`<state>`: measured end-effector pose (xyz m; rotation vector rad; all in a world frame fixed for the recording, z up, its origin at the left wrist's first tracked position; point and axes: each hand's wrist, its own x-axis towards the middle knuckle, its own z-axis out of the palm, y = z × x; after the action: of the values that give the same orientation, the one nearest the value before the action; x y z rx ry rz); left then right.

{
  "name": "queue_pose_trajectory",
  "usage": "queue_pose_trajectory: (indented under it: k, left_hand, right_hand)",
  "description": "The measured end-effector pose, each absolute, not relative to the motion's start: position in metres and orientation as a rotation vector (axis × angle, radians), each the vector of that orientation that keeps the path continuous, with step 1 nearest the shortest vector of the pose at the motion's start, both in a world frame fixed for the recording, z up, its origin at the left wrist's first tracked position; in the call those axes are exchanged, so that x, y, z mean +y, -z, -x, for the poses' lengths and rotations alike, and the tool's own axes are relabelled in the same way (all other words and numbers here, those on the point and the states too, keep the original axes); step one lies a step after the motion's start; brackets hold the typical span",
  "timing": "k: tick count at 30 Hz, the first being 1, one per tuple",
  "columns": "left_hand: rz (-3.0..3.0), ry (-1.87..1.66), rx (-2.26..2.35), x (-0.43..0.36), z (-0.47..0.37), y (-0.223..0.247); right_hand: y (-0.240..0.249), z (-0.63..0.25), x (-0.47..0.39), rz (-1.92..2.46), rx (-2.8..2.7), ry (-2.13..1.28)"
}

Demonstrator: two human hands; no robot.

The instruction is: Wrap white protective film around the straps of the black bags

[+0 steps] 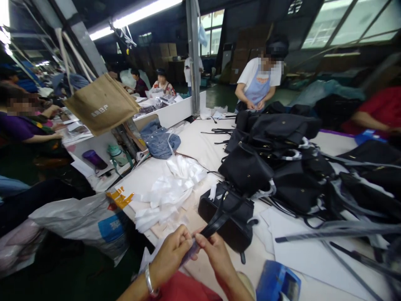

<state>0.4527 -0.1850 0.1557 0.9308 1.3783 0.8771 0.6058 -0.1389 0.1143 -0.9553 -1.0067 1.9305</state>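
Note:
A black handbag (233,209) lies on the table just beyond my hands, its dark strap (216,223) running toward my fingers. With fingers pinched, my left hand (177,246) holds a strip of thin, purplish clear wrap (188,256) around the strap's near end. My right hand (211,246) is closed on the strap end itself, thumb and fingertips pressed together right beside the left fingertips. The fingers partly cover the spot where wrap and strap meet.
Black bags (275,163) are piled at the right. White wrapping sheets (175,188) lie left of the handbag, near a denim cloth (161,140). A blue tape dispenser (278,281) stands at the near right. Across the table a person (260,83) in an apron stands.

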Motion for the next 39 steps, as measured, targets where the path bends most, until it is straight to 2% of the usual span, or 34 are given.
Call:
queue_pose_trajectory:
  k: [3, 7, 12, 21, 35, 39]
  left_hand:
    - [-0.965, -0.797, 1.438, -0.183, -0.459, -0.152]
    - [-0.922, -0.747, 1.519, -0.18, -0.466, -0.149]
    - [-0.988, -0.816, 1.554, -0.168, -0.474, -0.139]
    - [-1.03, -0.729, 1.512, -0.161, -0.487, -0.134]
    - [-0.999, -0.793, 1.332, -0.115, -0.503, -0.119]
    - [-0.981, -0.822, 1.241, -0.101, -0.517, -0.128]
  right_hand:
    - [-0.109, -0.624, -0.132, 0.822, -0.796, -2.041]
    - [-0.1, -0.641, -0.117, 0.829, -0.6, -1.979]
    - [-0.094, -0.629, -0.121, 0.875, -0.644, -1.844]
    - [-0.087, -0.653, -0.096, 0.992, -0.585, -1.848]
    - [-0.097, -0.676, -0.067, 1.076, -0.76, -1.676]
    - [-0.11, -0.685, -0.061, 1.114, -0.71, -1.58]
